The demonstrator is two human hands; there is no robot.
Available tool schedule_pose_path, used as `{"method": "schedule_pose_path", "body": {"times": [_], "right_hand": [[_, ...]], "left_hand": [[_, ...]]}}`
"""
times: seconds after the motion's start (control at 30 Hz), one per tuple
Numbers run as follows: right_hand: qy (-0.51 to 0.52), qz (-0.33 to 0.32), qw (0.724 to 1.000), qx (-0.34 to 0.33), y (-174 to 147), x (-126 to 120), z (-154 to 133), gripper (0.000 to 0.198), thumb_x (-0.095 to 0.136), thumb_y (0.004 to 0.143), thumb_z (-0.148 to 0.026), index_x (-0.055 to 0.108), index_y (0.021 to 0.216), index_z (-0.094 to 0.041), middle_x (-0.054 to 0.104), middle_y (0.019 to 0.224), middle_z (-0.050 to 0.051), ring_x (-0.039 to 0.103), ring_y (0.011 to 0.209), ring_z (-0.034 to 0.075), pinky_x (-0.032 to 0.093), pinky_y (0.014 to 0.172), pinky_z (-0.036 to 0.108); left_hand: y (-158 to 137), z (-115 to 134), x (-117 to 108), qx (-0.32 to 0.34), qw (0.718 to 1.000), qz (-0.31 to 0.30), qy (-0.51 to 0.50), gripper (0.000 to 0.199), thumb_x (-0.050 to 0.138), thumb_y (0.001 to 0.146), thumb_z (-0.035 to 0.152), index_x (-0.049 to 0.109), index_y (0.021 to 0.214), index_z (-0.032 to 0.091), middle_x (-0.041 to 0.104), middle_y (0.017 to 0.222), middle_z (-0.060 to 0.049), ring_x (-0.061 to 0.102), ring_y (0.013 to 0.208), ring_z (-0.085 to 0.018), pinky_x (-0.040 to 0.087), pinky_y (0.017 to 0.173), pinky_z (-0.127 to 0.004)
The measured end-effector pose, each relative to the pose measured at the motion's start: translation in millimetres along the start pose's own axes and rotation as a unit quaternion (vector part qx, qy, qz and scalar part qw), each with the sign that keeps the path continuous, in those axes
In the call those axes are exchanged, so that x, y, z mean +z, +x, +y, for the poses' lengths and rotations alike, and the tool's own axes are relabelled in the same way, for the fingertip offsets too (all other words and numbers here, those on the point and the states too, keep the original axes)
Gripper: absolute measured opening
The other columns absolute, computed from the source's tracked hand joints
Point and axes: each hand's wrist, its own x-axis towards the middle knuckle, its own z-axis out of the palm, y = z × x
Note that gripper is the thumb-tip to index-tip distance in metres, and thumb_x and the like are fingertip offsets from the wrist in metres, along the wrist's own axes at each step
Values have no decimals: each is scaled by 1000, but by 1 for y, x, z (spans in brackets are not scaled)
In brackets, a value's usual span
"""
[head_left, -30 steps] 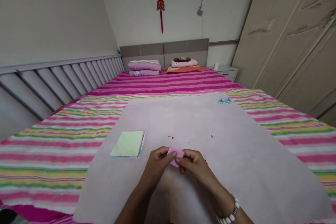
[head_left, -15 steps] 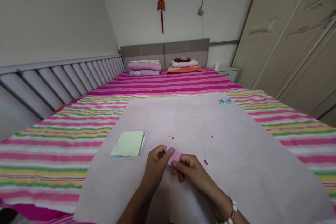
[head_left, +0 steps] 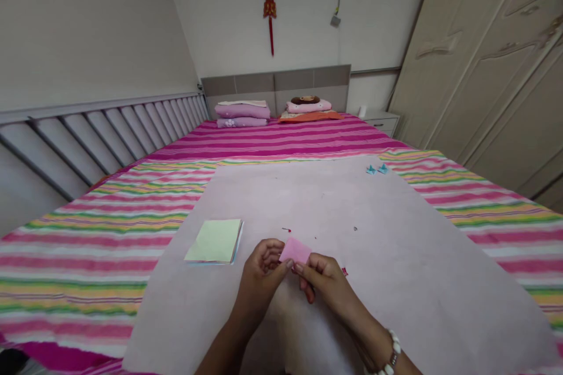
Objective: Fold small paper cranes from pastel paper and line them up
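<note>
A small folded piece of pink paper (head_left: 296,249) is held between my two hands, above the pale board. My left hand (head_left: 264,263) pinches its lower left edge, the thumb lying on the front. My right hand (head_left: 323,277) grips the lower right corner with thumb and fingers, and its thumb tip is close to the left one. The fingers behind the paper are partly hidden. To the left lies a stack of square paper (head_left: 214,241) with a pale green sheet on top. A small red hair clip or similar piece (head_left: 345,272) is just beyond my right hand.
The pale board (head_left: 417,281) lies on a bed with a striped sheet (head_left: 88,246). Near its far right corner sit two small blue folded paper pieces (head_left: 377,169). A tiny red-ended item (head_left: 287,230) and a small grey piece (head_left: 355,228) lie beyond my hands.
The pink paper has turned and now shows more of its face. My left thumb has slid from its upper part down to the lower edge, next to the right thumb.
</note>
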Motion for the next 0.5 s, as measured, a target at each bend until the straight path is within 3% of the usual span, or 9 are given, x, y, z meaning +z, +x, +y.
{"method": "schedule_pose_path", "body": {"times": [0.27,0.5], "right_hand": [[-16,2,1000,-3,1,0,2,43,65,74,-53,56,54,-17,52,37,-5,40,31,7,26,39,21],[-28,3,1000,-3,0,-1,1,41,63,76,-51,56,55,-17,51,38,-4,38,33,7,26,41,21]], "left_hand": [[-1,4,-5,14,1000,-17,21,16,68,72,23,61,86,18,66,79,-2,62,73,-15,48,67,-25],[2,4,-9,-20,998,-53,-20,16,70,71,22,60,83,18,66,77,0,63,72,-14,47,67,-23]]}}
